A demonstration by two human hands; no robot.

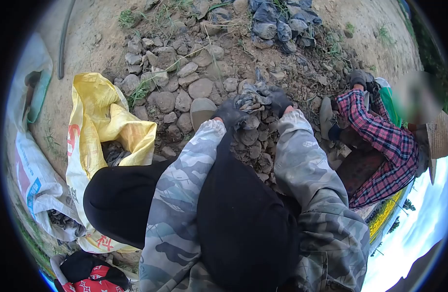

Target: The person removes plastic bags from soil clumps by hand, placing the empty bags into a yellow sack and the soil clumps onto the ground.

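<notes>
Both my hands wear dark gloves and meet over the stones in the middle of the head view. Between them is a crumpled, dirt-covered grey plastic sheet (252, 100). My left hand (231, 114) is closed on the sheet's left side. On its right side, my right hand (279, 100) is closed too, with the fingers bent round the plastic. Parts of my fingers are hidden by the folds and the dark gloves. Rounded stones (201, 88) lie to the left of the sheet, and more stones (249, 137) lie just below it.
An open yellow-and-white woven sack (95, 104) with dark material inside stands at left, beside a white sack (27, 160). More dark plastic (284, 22) lies among stones at the top. A person in a plaid shirt (380, 131) crouches at right, near a green-and-white bag (390, 104).
</notes>
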